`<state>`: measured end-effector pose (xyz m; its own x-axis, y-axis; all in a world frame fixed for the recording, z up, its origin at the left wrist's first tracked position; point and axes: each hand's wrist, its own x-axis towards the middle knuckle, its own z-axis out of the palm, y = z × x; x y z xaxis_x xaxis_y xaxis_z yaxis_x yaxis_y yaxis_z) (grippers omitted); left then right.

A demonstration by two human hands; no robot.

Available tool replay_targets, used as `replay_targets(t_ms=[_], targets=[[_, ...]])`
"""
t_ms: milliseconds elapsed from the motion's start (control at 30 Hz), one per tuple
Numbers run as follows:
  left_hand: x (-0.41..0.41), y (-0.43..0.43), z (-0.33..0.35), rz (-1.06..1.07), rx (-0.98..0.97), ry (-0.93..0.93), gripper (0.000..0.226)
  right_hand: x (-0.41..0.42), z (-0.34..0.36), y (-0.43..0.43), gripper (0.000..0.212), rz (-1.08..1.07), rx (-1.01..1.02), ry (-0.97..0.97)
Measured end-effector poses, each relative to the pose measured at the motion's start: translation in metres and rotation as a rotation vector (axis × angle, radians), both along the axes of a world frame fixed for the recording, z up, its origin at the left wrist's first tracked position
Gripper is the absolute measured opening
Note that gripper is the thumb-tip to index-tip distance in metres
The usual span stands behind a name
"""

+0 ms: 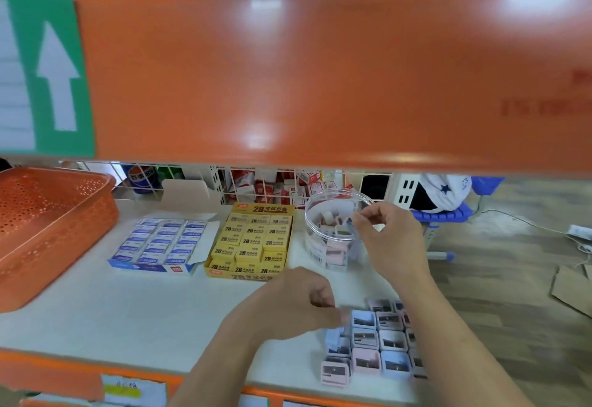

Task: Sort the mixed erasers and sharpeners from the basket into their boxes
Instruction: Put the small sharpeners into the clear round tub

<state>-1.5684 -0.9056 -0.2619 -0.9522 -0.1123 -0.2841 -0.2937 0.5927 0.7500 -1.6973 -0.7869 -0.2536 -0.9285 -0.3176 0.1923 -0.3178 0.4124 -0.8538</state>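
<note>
Left hand (298,304) low over the white shelf (128,317), fingers curled, tips blurred against the left edge of the rows of sharpeners (381,342); cannot tell whether pinching one or only touching. Rows packed side by side just right of that hand, pink and blue, the nearest ones close to the shelf's orange front lip (48,371)

Right hand (389,240) farther back and higher, thumb and forefinger drawn together at the right rim of the clear tub (312,224); too blurred to tell what, if anything, sits between them. More sharpeners heaped inside the tub, just left of that hand

Yellow box (253,243) of 2B erasers straight beyond the left hand, just beside the tub's left wall. Blue box (160,243) of erasers farther left, flap open, side by side with the yellow one. Orange basket (48,224) far left of both hands, at the shelf's left end

Bare shelf wide open left of the left hand, between it and the basket; only a narrow bare strip between the two hands. Broad orange edge of the upper shelf (320,70) overhead, above both hands. Wire grid (256,182) at the back, behind boxes and tub
</note>
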Motion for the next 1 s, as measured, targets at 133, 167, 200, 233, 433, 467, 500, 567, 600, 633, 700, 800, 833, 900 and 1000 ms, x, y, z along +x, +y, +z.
replay_targets(t_ms=[133,167,200,233,433,467,500,567,600,633,700,800,833,900,1000], targets=[[0.000,0.005,0.003,-0.067,0.038,-0.053,0.024,0.003,-0.003,-0.002,0.010,-0.035,-0.027,0.029],[0.000,0.005,0.004,-0.074,0.041,-0.050,0.018,0.004,-0.004,-0.002,0.009,-0.042,-0.037,0.035],[0.000,0.004,0.004,-0.077,0.042,-0.046,0.011,0.004,-0.004,-0.002,0.008,-0.049,-0.046,0.042],[0.000,0.003,0.005,-0.078,0.044,-0.040,0.006,0.006,-0.004,-0.001,0.007,-0.056,-0.056,0.046],[-0.019,-0.012,0.024,0.071,0.067,0.219,0.007,0.016,-0.007,0.011,0.007,-0.057,-0.091,0.036],[-0.025,-0.014,0.029,0.127,0.049,0.287,0.007,0.018,-0.007,0.012,0.008,-0.089,-0.084,0.057],[-0.032,-0.015,0.033,0.177,0.027,0.346,0.008,0.020,-0.007,0.015,0.010,-0.137,-0.077,0.083],[-0.043,-0.017,0.041,0.248,-0.031,0.409,0.009,0.024,-0.003,0.018,0.011,-0.173,-0.070,0.117],[-0.047,-0.017,0.042,0.264,-0.063,0.415,0.010,0.025,-0.002,0.020,0.011,-0.138,-0.050,0.119],[-0.051,-0.018,0.043,0.268,-0.093,0.410,0.010,0.025,-0.001,0.022,0.013,-0.076,-0.005,0.110],[-0.057,-0.019,0.041,0.261,-0.162,0.388,0.010,0.028,-0.001,0.027,0.014,0.086,0.147,0.066],[-0.063,-0.021,0.032,0.266,-0.217,0.374,0.008,0.036,-0.002,0.030,0.013,0.300,0.378,0.009],[-0.063,-0.021,0.029,0.273,-0.209,0.387,0.009,0.039,-0.003,0.030,0.012,0.349,0.447,0.014],[-0.061,-0.022,0.027,0.295,-0.186,0.423,0.011,0.044,-0.003,0.026,0.010,0.425,0.567,0.023],[-0.055,-0.024,0.027,0.350,-0.162,0.471,0.006,0.052,-0.002,0.016,0.011,0.470,0.683,-0.007]])
